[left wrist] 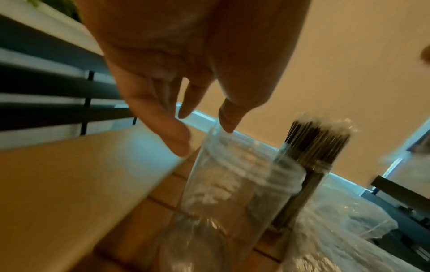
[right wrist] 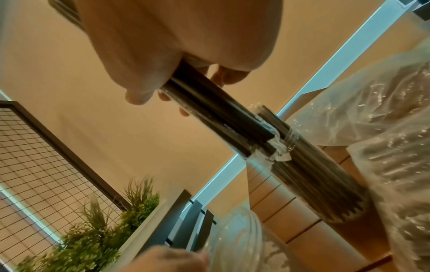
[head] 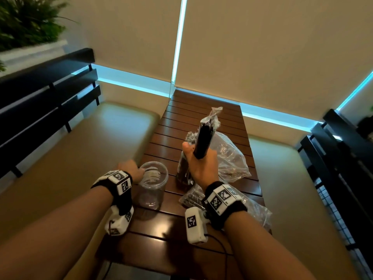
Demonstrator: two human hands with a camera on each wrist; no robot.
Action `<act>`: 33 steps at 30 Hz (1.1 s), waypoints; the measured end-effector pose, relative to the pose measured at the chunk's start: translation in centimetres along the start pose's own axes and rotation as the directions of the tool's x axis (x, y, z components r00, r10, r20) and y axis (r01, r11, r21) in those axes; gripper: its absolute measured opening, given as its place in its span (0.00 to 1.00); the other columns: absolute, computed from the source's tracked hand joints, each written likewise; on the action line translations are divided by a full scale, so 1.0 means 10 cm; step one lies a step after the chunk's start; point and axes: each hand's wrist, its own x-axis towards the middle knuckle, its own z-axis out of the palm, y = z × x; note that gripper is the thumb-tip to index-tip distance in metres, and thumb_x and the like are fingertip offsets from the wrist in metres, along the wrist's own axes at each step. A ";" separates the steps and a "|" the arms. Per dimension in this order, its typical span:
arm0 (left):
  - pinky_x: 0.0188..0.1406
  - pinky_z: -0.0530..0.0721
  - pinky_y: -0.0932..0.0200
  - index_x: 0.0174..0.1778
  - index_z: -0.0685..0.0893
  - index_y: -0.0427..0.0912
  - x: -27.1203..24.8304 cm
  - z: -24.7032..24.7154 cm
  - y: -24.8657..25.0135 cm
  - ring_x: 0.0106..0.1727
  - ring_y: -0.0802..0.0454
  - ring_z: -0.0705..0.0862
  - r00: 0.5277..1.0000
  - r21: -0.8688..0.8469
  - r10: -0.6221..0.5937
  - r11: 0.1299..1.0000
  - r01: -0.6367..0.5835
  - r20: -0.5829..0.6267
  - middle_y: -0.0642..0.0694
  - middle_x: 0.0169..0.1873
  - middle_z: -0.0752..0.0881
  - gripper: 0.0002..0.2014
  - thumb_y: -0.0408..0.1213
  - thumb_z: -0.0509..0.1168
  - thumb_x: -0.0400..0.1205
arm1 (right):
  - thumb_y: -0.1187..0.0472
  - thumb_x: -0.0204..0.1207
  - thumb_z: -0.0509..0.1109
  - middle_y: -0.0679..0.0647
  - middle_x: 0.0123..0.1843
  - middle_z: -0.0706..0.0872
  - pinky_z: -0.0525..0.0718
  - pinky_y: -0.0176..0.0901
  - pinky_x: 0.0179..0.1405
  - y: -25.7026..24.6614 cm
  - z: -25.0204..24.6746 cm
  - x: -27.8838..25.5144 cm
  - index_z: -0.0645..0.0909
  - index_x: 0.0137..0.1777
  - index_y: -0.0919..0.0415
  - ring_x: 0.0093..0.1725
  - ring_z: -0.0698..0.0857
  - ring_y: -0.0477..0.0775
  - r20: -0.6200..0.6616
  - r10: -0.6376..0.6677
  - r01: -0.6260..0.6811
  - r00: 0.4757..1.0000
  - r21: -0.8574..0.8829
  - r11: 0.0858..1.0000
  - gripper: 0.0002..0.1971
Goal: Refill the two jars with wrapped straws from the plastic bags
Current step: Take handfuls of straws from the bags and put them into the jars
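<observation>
An empty clear jar (head: 153,185) (left wrist: 232,193) stands on the slatted wooden table (head: 181,122) near its left edge. My left hand (head: 132,170) (left wrist: 204,136) hovers at its rim with straight fingers, the thumb tip touching the rim. My right hand (head: 198,162) (right wrist: 163,92) grips a bundle of black wrapped straws (head: 204,138) (right wrist: 221,119), held upright above the table. Behind it stands a second jar (head: 182,170) (left wrist: 314,147) (right wrist: 314,174) packed with dark straws. Crumpled clear plastic bags (head: 232,156) (right wrist: 384,110) lie to the right; another bag (head: 256,211) holding straws lies under my right wrist.
Beige cushioned benches (head: 70,158) flank the narrow table, with black slatted backrests (head: 46,102) on the left and right. A potted plant (head: 26,21) sits at the far left. A black cable (head: 220,245) trails over the table's near end.
</observation>
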 end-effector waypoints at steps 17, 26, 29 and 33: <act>0.51 0.88 0.52 0.55 0.88 0.39 0.02 0.60 0.46 0.49 0.41 0.89 0.995 -0.344 0.038 0.939 -0.003 0.094 0.38 0.47 0.91 0.22 0.51 0.54 0.88 | 0.41 0.68 0.78 0.47 0.35 0.89 0.88 0.51 0.48 0.60 0.33 -0.02 0.83 0.36 0.51 0.40 0.88 0.44 0.128 0.156 -0.158 0.979 0.000 0.988 0.15; 0.48 0.85 0.54 0.55 0.89 0.38 -0.01 0.62 0.48 0.49 0.41 0.88 0.998 -0.360 0.016 0.933 0.005 0.058 0.37 0.50 0.90 0.21 0.49 0.56 0.88 | 0.46 0.59 0.84 0.47 0.53 0.85 0.87 0.51 0.54 0.76 0.34 -0.10 0.78 0.52 0.46 0.52 0.85 0.49 0.124 0.217 -0.206 0.968 -0.100 0.974 0.24; 0.51 0.84 0.53 0.56 0.88 0.36 0.01 0.58 0.51 0.55 0.38 0.87 0.998 -0.317 0.026 0.948 -0.006 0.057 0.35 0.53 0.89 0.21 0.48 0.56 0.89 | 0.46 0.61 0.84 0.45 0.59 0.79 0.79 0.41 0.57 0.71 0.27 -0.09 0.74 0.65 0.53 0.58 0.78 0.46 0.174 0.203 -0.172 0.964 -0.181 0.968 0.35; 0.43 0.79 0.54 0.57 0.86 0.34 0.04 0.53 0.54 0.55 0.36 0.86 0.997 -0.293 0.005 0.956 0.018 0.077 0.34 0.55 0.88 0.22 0.50 0.58 0.88 | 0.36 0.57 0.82 0.46 0.64 0.77 0.79 0.42 0.58 0.69 0.20 -0.09 0.69 0.71 0.52 0.60 0.78 0.47 0.215 0.221 -0.187 0.951 -0.166 0.968 0.44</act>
